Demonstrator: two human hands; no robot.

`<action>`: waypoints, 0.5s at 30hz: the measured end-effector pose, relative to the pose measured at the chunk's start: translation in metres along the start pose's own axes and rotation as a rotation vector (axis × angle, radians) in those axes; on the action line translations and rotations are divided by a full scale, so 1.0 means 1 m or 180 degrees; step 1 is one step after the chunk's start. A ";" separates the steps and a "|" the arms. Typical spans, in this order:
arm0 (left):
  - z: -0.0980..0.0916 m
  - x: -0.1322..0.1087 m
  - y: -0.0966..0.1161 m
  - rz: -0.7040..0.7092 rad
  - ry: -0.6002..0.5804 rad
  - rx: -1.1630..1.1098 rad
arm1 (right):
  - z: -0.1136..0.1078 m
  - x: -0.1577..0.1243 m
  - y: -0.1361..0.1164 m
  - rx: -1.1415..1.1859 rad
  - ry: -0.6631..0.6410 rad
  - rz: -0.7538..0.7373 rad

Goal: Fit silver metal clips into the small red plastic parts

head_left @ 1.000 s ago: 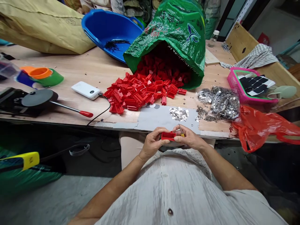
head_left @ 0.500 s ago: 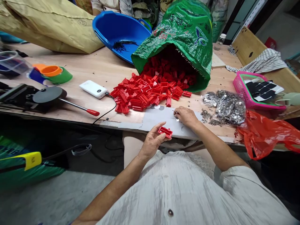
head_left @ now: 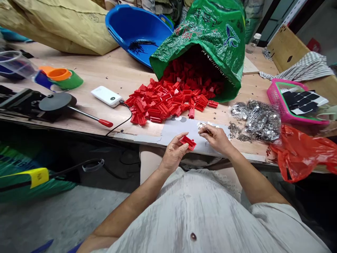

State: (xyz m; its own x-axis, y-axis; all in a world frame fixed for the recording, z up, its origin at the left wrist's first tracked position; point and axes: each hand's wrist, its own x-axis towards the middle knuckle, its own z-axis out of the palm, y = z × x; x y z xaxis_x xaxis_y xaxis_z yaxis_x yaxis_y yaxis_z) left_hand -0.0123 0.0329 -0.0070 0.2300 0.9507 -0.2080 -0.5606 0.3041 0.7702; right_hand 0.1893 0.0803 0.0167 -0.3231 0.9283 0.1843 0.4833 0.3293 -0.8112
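Between the thumb and fingers of my left hand (head_left: 174, 151) is a small red plastic case (head_left: 188, 142), its hollow side facing up. My right hand (head_left: 216, 139) is just to the right of it, above a grey sheet (head_left: 171, 131), with thumb and fingertips pinched together. Whatever is in that pinch is too small to name. Small metal pieces (head_left: 202, 125) lie on the sheet behind my right hand. Beyond the sheet, a heap of red plastic cases (head_left: 163, 102) spills out of a green woven sack (head_left: 200, 31).
Bags of metal parts (head_left: 263, 119), a pink basket (head_left: 279, 98) and a red plastic bag (head_left: 302, 151) are on the right. To the left are a white power bank (head_left: 106, 96) with a cable and a red-handled lever tool (head_left: 58, 102). A blue basin (head_left: 116, 28) stands behind.
My right hand has drawn back from the metal pieces toward the red case, uncovering more of them. My left hand still holds the case. The view has shifted slightly.
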 end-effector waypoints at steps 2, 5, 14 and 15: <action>0.002 0.001 -0.002 0.0012 0.0007 -0.0027 | 0.005 -0.011 -0.005 0.0166 0.0069 0.0063; 0.005 0.002 -0.004 0.0011 -0.0010 -0.0082 | 0.012 -0.023 -0.012 0.0464 0.0110 0.0063; 0.010 0.000 -0.001 -0.0073 -0.0186 -0.0161 | 0.018 -0.032 -0.013 0.0753 -0.0097 -0.0366; 0.010 -0.001 0.000 -0.0062 -0.0188 -0.0116 | 0.017 -0.032 -0.013 0.0693 -0.0151 -0.0442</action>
State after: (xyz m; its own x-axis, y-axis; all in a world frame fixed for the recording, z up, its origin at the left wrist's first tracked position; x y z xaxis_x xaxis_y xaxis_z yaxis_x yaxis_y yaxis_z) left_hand -0.0043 0.0317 -0.0013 0.2870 0.9397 -0.1859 -0.5839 0.3254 0.7437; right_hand 0.1794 0.0431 0.0114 -0.4142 0.8660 0.2802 0.2468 0.4032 -0.8812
